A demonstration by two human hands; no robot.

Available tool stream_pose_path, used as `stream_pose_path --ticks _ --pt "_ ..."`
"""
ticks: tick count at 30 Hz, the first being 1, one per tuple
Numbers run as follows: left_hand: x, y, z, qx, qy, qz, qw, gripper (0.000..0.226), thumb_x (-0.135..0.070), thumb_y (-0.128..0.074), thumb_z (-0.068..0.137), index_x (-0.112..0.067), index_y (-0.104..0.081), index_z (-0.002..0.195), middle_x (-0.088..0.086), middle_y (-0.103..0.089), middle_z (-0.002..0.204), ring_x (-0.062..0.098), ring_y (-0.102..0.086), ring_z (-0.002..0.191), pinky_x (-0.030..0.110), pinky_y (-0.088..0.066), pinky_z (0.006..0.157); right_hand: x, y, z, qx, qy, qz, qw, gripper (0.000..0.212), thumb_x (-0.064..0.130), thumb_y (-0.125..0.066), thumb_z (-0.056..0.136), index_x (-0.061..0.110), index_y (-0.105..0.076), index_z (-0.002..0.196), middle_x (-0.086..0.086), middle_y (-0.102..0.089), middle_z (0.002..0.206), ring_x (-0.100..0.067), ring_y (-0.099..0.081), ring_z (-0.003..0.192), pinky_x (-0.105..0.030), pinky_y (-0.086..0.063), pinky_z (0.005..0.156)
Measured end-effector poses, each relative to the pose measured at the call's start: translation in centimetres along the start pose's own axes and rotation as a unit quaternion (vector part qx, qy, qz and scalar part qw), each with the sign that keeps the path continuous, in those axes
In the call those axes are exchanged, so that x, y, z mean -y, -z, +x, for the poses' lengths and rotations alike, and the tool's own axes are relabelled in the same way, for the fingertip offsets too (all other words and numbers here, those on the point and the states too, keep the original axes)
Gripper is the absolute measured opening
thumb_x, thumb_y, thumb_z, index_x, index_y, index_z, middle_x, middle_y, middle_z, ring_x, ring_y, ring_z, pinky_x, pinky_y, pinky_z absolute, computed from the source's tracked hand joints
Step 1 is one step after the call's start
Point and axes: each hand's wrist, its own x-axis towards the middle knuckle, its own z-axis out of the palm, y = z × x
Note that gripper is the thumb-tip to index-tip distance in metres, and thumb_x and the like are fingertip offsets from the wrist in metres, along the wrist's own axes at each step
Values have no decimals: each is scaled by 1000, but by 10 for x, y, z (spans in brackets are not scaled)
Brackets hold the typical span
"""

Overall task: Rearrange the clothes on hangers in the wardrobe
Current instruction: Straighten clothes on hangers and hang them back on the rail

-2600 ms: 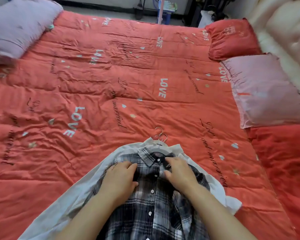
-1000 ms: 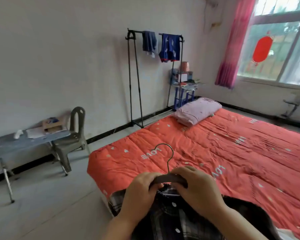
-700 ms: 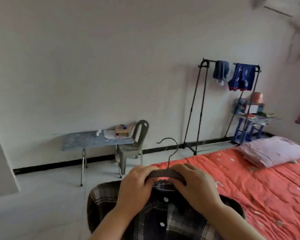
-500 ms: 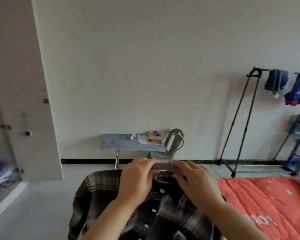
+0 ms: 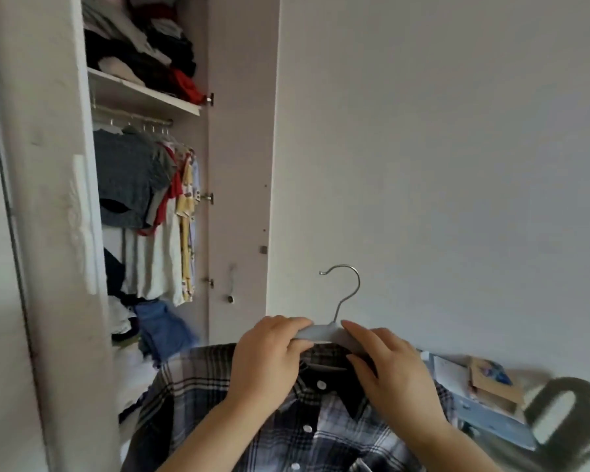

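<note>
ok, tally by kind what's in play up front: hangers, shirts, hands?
hanger: 1
shirt: 1, plaid, on the hanger
hands: 2, left hand and right hand, both gripping the hanger
total: 4
clothes on the rail: too bunched to count, left out.

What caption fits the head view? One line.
Left hand and right hand grip a grey hanger bearing a dark plaid shirt near a white wardrobe.
</note>
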Motion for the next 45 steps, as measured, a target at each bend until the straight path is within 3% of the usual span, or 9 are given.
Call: stream_pose_path --ticks 3,7,11,18,23,29,35,40,45 --pt "38 -12 22 -32 11 32 999 32 -6 -85 60 -16 -74 88 -3 -67 70 16 -64 61 30 -55 48 -9 -39 41 -18 50 20 998 51 10 -79 71 21 -62 117 5 -66 90 -18 -63 72 -29 -51 62" --pt "95 -34 52 -63 19 67 996 38 -7 -86 59 -16 -74 93 -5 -69 76 12 -66 66 18 -50 57 -23 -96 98 -44 99 30 994 49 11 -80 69 18 -64 115 2 -67 88 -20 -63 69 -31 -52 60" --pt "166 -59 85 -83 31 68 994 38 -6 -83 64 -17 -72 99 -6 -68 82 10 -64 72 18 -51 60 -29 -162 157 -66 126 34 989 48 10 -81 68 16 -66 113 0 -67 85 -22 -64 68 -33 -53 60" --pt "276 -93 164 -119 33 73 990 36 0 -78 69 -16 -72 101 -2 -65 93 -7 -51 81 -4 -35 74 -38 -257 269 -93 147 60 983 52 4 -80 67 12 -64 116 -1 -63 82 -25 -61 75 -33 -53 61" --pt "347 -111 212 -128 56 115 984 32 -7 -79 70 -17 -73 99 -4 -65 93 5 -60 77 7 -40 71 -47 -324 348 -101 189 58 975 53 11 -83 64 16 -66 114 2 -62 78 -21 -62 68 -23 -47 48" --pt "443 -128 274 -160 82 144 973 29 -11 -73 78 -18 -71 106 -6 -62 99 10 -61 83 23 -51 72 -52 -416 454 -120 251 90 956 50 19 -79 70 21 -63 117 3 -62 78 -20 -61 64 -30 -48 37" --pt "539 -124 335 -192 112 205 953 29 -13 -71 80 -20 -70 108 -7 -61 97 4 -55 84 20 -47 71 -31 -490 565 -133 322 134 928 49 18 -78 71 21 -63 118 4 -64 82 -18 -63 67 -28 -45 33" --pt "621 -105 374 -225 134 233 936 29 -13 -70 81 -19 -69 109 -6 -61 98 4 -54 86 20 -46 76 8 -550 643 -152 359 156 908 51 17 -79 69 21 -64 118 3 -65 84 -20 -64 72 -24 -44 38" --pt "715 -74 412 -232 146 235 933 29 -14 -69 81 -17 -69 110 -3 -61 101 11 -57 90 21 -45 81 64 -614 716 -162 377 165 897 46 16 -77 73 20 -65 117 -2 -65 83 -25 -64 71 -30 -46 35"
